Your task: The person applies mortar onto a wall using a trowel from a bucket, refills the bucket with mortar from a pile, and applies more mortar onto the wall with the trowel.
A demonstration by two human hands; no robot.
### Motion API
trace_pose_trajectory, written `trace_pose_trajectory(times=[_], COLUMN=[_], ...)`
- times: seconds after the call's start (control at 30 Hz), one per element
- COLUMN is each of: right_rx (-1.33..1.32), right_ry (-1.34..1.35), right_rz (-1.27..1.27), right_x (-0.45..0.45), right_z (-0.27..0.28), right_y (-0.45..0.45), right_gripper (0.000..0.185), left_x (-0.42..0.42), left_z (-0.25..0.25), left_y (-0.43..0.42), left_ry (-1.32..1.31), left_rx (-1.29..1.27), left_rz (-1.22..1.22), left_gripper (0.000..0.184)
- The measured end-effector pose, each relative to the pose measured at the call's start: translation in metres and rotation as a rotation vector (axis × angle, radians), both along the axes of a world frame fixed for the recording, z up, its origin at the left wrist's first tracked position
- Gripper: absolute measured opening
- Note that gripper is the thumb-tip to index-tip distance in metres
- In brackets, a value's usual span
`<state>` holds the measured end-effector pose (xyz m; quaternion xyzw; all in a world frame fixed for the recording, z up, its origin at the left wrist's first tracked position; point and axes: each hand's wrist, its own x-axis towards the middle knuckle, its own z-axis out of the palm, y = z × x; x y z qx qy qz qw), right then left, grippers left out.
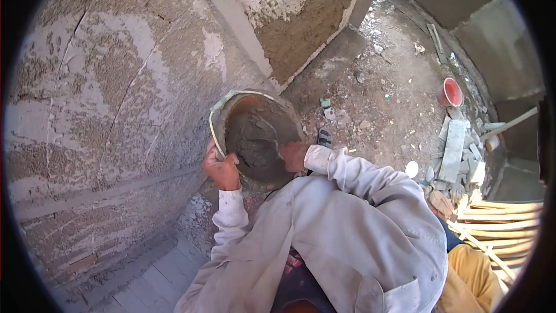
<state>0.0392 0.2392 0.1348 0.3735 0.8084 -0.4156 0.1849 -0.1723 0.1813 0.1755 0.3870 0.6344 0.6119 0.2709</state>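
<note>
A round bucket of wet grey mortar is in front of me, against the wall. Along its left and far side runs a pale handle. My left hand is closed around the handle at the bucket's near-left rim. On the opposite side, my right hand reaches over the rim to the mortar. Its fingers are curled, and whatever they hold is hidden. A ridge and a smoother patch mark the mortar beside it.
A rough, partly plastered wall rises on the left. Rubble covers the ground. At the right are a red bucket, a pale board among broken pieces, wooden poles and a person's yellow trousers.
</note>
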Motion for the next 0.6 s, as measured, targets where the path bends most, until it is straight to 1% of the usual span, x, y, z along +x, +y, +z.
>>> trace_pose_trajectory(times=[0.03, 0.07, 0.1, 0.13, 0.17, 0.27, 0.3, 0.37, 0.4, 0.43, 0.5, 0.57, 0.6], right_rx=[0.019, -0.034, -0.020, 0.014, 0.233, -0.831, -1.046, -1.359, -1.517, -1.530, -1.561, -1.627, -1.642], right_ry=[0.002, -0.012, -0.003, 0.058, 0.150, 0.319, 0.281, 0.436, 0.519, 0.579, 0.623, 0.651, 0.700], right_rz=[0.070, 0.057, -0.028, -0.125, -0.243, -0.652, -0.711, -0.745, -0.754, -0.739, -0.793, -0.849, -0.834], right_x=[0.006, 0.010, 0.011, 0.016, 0.017, 0.005, -0.004, -0.005, -0.006, -0.001, 0.014, 0.032, 0.039], right_z=[0.010, 0.036, 0.046, 0.038, -0.002, -0.016, -0.025, -0.030, -0.033, -0.040, -0.034, -0.019, -0.012], right_y=[-0.004, -0.002, -0.003, -0.005, -0.013, -0.014, -0.023, -0.036, -0.039, -0.042, -0.044, -0.038, -0.032], right_gripper=[0.050, 0.051, 0.050, 0.050, 0.039, 0.026, 0.019, 0.020, 0.020, 0.024, 0.027, 0.032, 0.033], left_x=[-0.007, -0.013, -0.015, -0.018, -0.016, -0.014, -0.014, -0.011, -0.008, -0.005, -0.003, -0.004, -0.002], left_z=[0.006, 0.016, 0.025, 0.026, 0.038, 0.053, 0.055, 0.056, 0.055, 0.054, 0.051, 0.035, 0.027], left_y=[-0.003, -0.008, -0.008, -0.008, -0.008, -0.014, -0.012, -0.006, 0.000, 0.003, 0.015, 0.022, 0.028], left_ry=[0.057, 0.086, 0.115, 0.195, 0.283, 0.298, 0.290, 0.272, 0.257, 0.241, 0.173, 0.063, 0.041], left_rx=[0.029, -0.003, -0.028, 0.039, 0.070, 0.004, 0.007, 0.014, 0.029, 0.036, 0.040, 0.025, -0.003], left_rz=[-0.033, -0.070, -0.104, -0.124, -0.148, -0.205, -0.224, -0.265, -0.234, -0.205, -0.151, -0.103, -0.073], left_gripper=[0.052, 0.047, 0.043, 0.029, 0.017, 0.015, 0.016, 0.019, 0.016, 0.014, 0.015, 0.022, 0.029])
